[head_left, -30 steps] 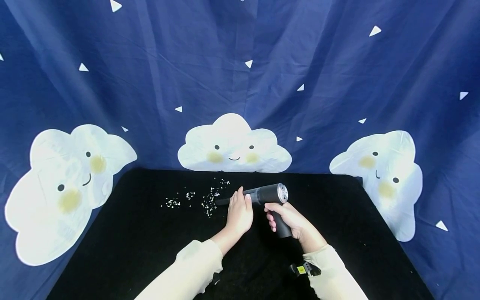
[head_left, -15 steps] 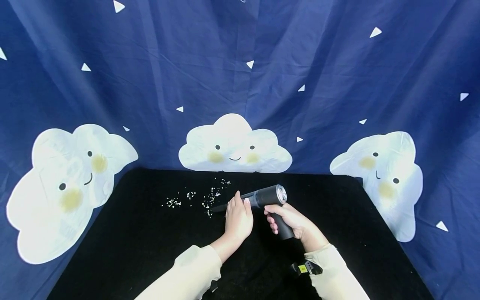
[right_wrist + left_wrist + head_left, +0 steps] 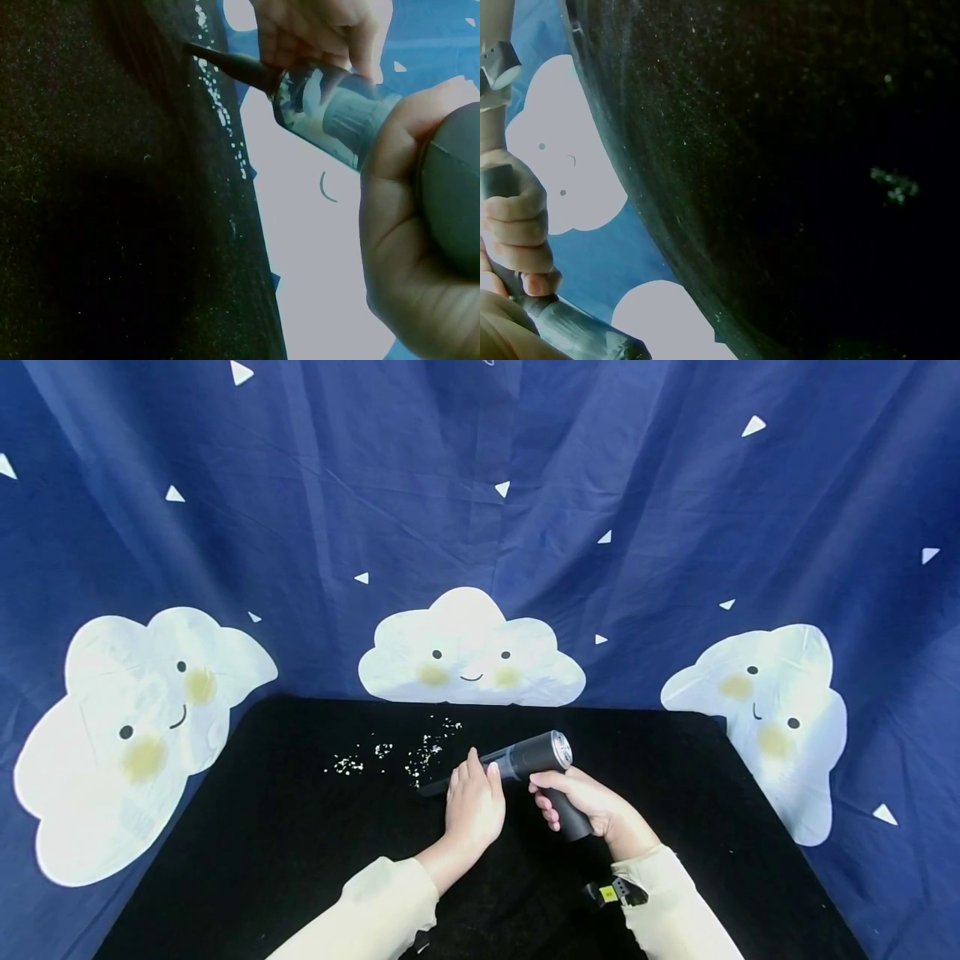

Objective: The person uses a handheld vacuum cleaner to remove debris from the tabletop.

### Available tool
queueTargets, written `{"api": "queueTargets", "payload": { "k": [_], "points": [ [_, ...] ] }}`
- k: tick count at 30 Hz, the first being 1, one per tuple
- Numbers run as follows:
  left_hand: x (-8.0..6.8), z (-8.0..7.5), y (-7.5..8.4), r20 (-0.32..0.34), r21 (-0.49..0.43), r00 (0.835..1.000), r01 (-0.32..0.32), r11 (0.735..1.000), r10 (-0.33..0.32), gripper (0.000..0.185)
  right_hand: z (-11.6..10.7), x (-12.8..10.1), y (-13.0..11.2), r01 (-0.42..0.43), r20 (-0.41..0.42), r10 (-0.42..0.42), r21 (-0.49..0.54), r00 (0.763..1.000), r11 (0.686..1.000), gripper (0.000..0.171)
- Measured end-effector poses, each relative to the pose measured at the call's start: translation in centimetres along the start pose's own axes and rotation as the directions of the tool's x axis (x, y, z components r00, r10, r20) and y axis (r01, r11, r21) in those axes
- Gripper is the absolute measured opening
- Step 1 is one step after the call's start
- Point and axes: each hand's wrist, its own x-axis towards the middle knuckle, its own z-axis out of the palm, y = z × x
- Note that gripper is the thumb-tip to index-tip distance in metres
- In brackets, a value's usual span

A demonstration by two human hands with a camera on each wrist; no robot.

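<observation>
A black handheld vacuum cleaner (image 3: 536, 756) with a clear dust cup (image 3: 319, 112) tilts over the black table in the head view. My right hand (image 3: 585, 802) grips its handle (image 3: 501, 184), fingers wrapped round it. Across the front part lies my left hand (image 3: 476, 806), its thumb on the near side and its fingers over the far side. Beyond the left hand a dark narrow nozzle (image 3: 229, 66) points left. Its tip is at the near end of a scatter of small white bits (image 3: 423, 756). Some white scraps show inside the cup.
More white bits (image 3: 347, 765) lie farther left on the black tabletop (image 3: 300, 852). Behind the table hangs a blue curtain (image 3: 420, 527) with white clouds and triangles. A strap with a small device (image 3: 618, 892) sits on the right wrist.
The nozzle tip has swung left and toward me, from the middle of the white bits to their near end. Both hands keep their hold. A few bits near the tip are gone.
</observation>
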Motion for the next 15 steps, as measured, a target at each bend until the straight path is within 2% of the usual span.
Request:
{"api": "queueTargets", "payload": {
  "k": [7, 12, 15],
  "points": [
    [0.4, 0.0, -0.1, 0.002, -0.064, 1.0, -0.025, 0.998, 0.026, 0.051, 0.0, 0.0, 0.0, 0.038, -0.034, -0.039, -0.017, 0.999, 0.999, 0.016],
    [1.8, 0.5, -0.3, -0.009, -0.127, 0.994, -0.107, 0.986, 0.106, 0.049, 0.2, 0.2, -0.2, 0.103, -0.088, -0.106, -0.039, 0.991, 0.994, 0.014],
    [3.0, 0.6, -0.3, 0.04, -0.162, 0.991, -0.12, 0.98, 0.128, 0.049, 0.3, 0.3, -0.4, 0.155, -0.126, -0.159, -0.045, 0.979, 0.987, 0.015]
  ]
}}
